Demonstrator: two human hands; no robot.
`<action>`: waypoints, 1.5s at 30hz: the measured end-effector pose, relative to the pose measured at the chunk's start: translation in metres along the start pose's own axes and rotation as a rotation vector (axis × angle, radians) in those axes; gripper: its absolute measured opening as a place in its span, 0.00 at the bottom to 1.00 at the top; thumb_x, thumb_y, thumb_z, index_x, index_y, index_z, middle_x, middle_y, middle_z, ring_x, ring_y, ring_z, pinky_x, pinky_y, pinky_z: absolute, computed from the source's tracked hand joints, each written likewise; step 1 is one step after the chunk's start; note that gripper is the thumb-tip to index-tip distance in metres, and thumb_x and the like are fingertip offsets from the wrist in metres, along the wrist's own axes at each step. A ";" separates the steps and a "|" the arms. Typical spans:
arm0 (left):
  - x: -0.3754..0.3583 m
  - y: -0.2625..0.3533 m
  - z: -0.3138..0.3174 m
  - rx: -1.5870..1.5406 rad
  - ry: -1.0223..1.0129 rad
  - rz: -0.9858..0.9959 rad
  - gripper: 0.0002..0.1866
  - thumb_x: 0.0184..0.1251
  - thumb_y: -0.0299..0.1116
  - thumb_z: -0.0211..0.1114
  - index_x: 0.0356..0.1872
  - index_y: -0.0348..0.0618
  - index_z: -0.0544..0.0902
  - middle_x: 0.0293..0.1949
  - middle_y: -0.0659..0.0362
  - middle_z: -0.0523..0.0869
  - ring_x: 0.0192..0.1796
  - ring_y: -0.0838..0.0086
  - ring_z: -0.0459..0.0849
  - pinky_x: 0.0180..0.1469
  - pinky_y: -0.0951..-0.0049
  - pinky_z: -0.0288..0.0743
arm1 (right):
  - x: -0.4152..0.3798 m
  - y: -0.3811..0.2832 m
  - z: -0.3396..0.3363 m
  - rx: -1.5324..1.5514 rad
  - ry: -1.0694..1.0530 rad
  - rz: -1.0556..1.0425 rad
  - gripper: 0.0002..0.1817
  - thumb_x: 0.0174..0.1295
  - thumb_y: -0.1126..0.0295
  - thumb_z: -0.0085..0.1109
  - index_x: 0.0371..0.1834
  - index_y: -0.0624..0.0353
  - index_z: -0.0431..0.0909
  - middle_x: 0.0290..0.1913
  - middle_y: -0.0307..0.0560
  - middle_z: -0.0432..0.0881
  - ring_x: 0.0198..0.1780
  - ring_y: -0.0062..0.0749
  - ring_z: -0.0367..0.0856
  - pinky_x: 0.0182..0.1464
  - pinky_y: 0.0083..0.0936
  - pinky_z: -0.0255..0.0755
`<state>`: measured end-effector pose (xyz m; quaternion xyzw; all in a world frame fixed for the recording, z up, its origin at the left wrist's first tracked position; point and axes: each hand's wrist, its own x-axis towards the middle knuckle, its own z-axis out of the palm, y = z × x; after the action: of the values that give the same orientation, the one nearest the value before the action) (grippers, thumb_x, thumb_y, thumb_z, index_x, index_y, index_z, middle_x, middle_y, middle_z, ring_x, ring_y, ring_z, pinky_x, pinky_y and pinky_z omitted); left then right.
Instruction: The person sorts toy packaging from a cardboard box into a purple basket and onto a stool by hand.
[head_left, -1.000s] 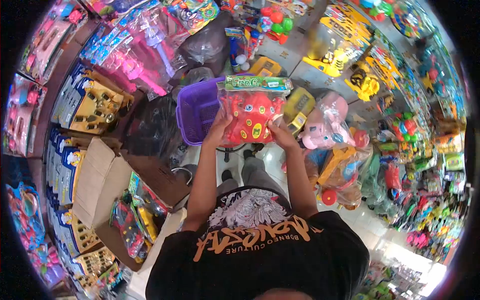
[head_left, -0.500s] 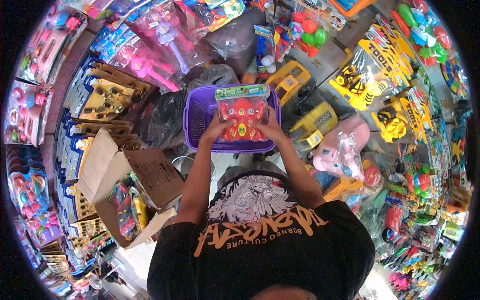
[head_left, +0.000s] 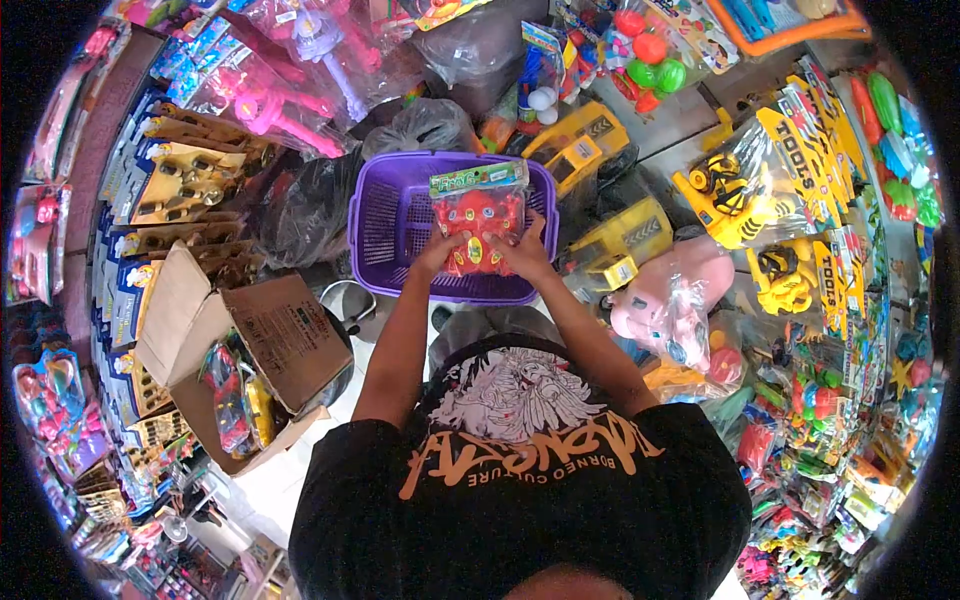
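A clear bag of red toys (head_left: 480, 215) with a green header card reading "Frog" is held in front of me, above the purple plastic basket (head_left: 385, 290). My left hand (head_left: 438, 252) grips the lower left side of the bag, thumb on its front. On the lower right side, my right hand (head_left: 527, 252) has its thumb on the front, and its fingers show near the bag's right edge. The basket's slotted left interior shows; the bag hides part of its right side.
An open cardboard box (head_left: 290, 340) with packaged toys stands at left. Yellow toy trucks (head_left: 625, 245) and a bagged pink toy (head_left: 680, 290) lie to the right. Hanging toy packs line both sides, including yellow "Tools" packs (head_left: 745, 190). A dark plastic bag (head_left: 310, 205) lies left of the basket.
The bag of toys looks slightly smaller and a little farther from the camera, with both hands still on it. The view has shifted, and the basket appears larger and more to the left.
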<state>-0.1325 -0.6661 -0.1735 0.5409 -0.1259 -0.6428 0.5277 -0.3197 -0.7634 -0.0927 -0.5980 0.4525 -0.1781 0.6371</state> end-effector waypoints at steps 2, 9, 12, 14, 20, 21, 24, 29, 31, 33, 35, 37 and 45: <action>-0.013 0.016 0.014 -0.010 -0.037 0.050 0.34 0.56 0.34 0.66 0.62 0.41 0.61 0.53 0.56 0.75 0.53 0.70 0.75 0.54 0.68 0.73 | 0.000 0.007 0.003 -0.015 0.080 -0.129 0.48 0.51 0.58 0.69 0.62 0.66 0.40 0.52 0.54 0.68 0.54 0.31 0.70 0.52 0.28 0.70; -0.013 0.023 0.011 0.084 0.094 -0.080 0.32 0.54 0.31 0.68 0.60 0.41 0.65 0.49 0.57 0.77 0.50 0.71 0.77 0.53 0.70 0.73 | -0.010 -0.046 -0.060 -0.648 0.535 -0.319 0.34 0.51 0.62 0.66 0.57 0.66 0.61 0.48 0.59 0.73 0.54 0.45 0.70 0.58 0.39 0.62; 0.020 -0.012 -0.012 0.330 0.051 0.018 0.32 0.52 0.31 0.70 0.59 0.42 0.65 0.48 0.58 0.78 0.49 0.71 0.77 0.53 0.70 0.72 | 0.006 0.004 -0.053 -0.319 0.511 -0.134 0.29 0.53 0.63 0.64 0.56 0.62 0.65 0.50 0.57 0.74 0.55 0.48 0.71 0.57 0.36 0.63; 0.018 0.008 0.007 0.457 0.081 -0.026 0.32 0.51 0.31 0.71 0.58 0.42 0.67 0.48 0.59 0.78 0.50 0.70 0.77 0.54 0.69 0.71 | 0.015 0.045 -0.050 -0.236 0.437 -0.135 0.24 0.55 0.66 0.60 0.55 0.60 0.67 0.52 0.54 0.75 0.56 0.48 0.72 0.58 0.34 0.63; 0.044 -0.026 -0.014 0.251 -0.001 0.016 0.32 0.51 0.31 0.71 0.58 0.42 0.68 0.50 0.60 0.78 0.50 0.72 0.77 0.53 0.68 0.72 | 0.003 0.026 -0.053 -0.193 0.204 -0.025 0.23 0.56 0.69 0.59 0.56 0.58 0.67 0.48 0.51 0.77 0.52 0.40 0.75 0.56 0.31 0.65; 0.041 -0.021 -0.010 0.155 -0.079 -0.054 0.35 0.48 0.35 0.73 0.59 0.42 0.67 0.52 0.58 0.77 0.53 0.69 0.75 0.56 0.67 0.70 | 0.004 0.036 -0.053 -0.201 0.209 -0.021 0.23 0.56 0.69 0.59 0.56 0.58 0.67 0.48 0.51 0.77 0.52 0.40 0.75 0.56 0.31 0.65; 0.071 -0.061 -0.045 0.573 -0.058 -0.119 0.41 0.44 0.43 0.74 0.60 0.41 0.66 0.55 0.55 0.75 0.57 0.64 0.73 0.59 0.65 0.67 | 0.013 0.056 -0.051 -0.183 0.214 -0.037 0.23 0.56 0.69 0.59 0.55 0.57 0.66 0.47 0.51 0.78 0.51 0.39 0.76 0.56 0.31 0.65; 0.062 -0.054 -0.034 0.572 -0.040 -0.038 0.48 0.39 0.51 0.75 0.62 0.41 0.63 0.59 0.52 0.71 0.61 0.60 0.69 0.63 0.65 0.62 | 0.008 0.038 -0.049 -0.248 0.251 0.002 0.22 0.55 0.70 0.59 0.54 0.57 0.66 0.45 0.51 0.78 0.49 0.40 0.77 0.54 0.32 0.66; 0.071 -0.073 -0.045 0.702 0.100 0.114 0.49 0.38 0.48 0.76 0.63 0.42 0.61 0.60 0.52 0.70 0.61 0.60 0.69 0.63 0.65 0.62 | 0.008 0.039 -0.049 -0.250 0.241 -0.037 0.22 0.55 0.70 0.59 0.53 0.58 0.66 0.45 0.51 0.78 0.49 0.40 0.77 0.54 0.32 0.67; 0.066 -0.069 -0.042 0.606 0.072 0.094 0.50 0.38 0.47 0.77 0.63 0.41 0.60 0.61 0.52 0.68 0.62 0.60 0.68 0.63 0.65 0.62 | 0.008 0.038 -0.048 -0.254 0.236 -0.077 0.22 0.55 0.70 0.59 0.52 0.58 0.67 0.44 0.51 0.79 0.48 0.41 0.77 0.53 0.33 0.67; 0.059 -0.053 -0.032 0.513 0.041 0.078 0.50 0.38 0.47 0.77 0.64 0.41 0.59 0.61 0.51 0.67 0.62 0.60 0.67 0.64 0.65 0.61 | 0.007 0.034 -0.046 -0.268 0.269 -0.087 0.21 0.55 0.68 0.60 0.51 0.59 0.67 0.43 0.51 0.79 0.48 0.42 0.78 0.52 0.34 0.68; 0.050 -0.037 -0.022 0.494 -0.062 -0.020 0.53 0.38 0.49 0.77 0.65 0.40 0.56 0.62 0.50 0.66 0.64 0.60 0.65 0.65 0.66 0.60 | 0.009 0.038 -0.047 -0.275 0.247 -0.086 0.25 0.53 0.67 0.60 0.53 0.60 0.64 0.45 0.56 0.77 0.49 0.49 0.76 0.53 0.37 0.67; 0.066 -0.072 -0.033 0.675 0.046 0.017 0.57 0.37 0.55 0.75 0.67 0.39 0.54 0.64 0.48 0.64 0.65 0.59 0.64 0.65 0.65 0.59 | -0.001 0.024 -0.039 -0.218 0.379 -0.020 0.26 0.55 0.61 0.62 0.53 0.57 0.62 0.45 0.54 0.77 0.46 0.41 0.78 0.50 0.35 0.69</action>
<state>-0.1344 -0.6768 -0.2760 0.6984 -0.3242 -0.5481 0.3267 -0.3590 -0.7809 -0.1096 -0.6236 0.5748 -0.2438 0.4705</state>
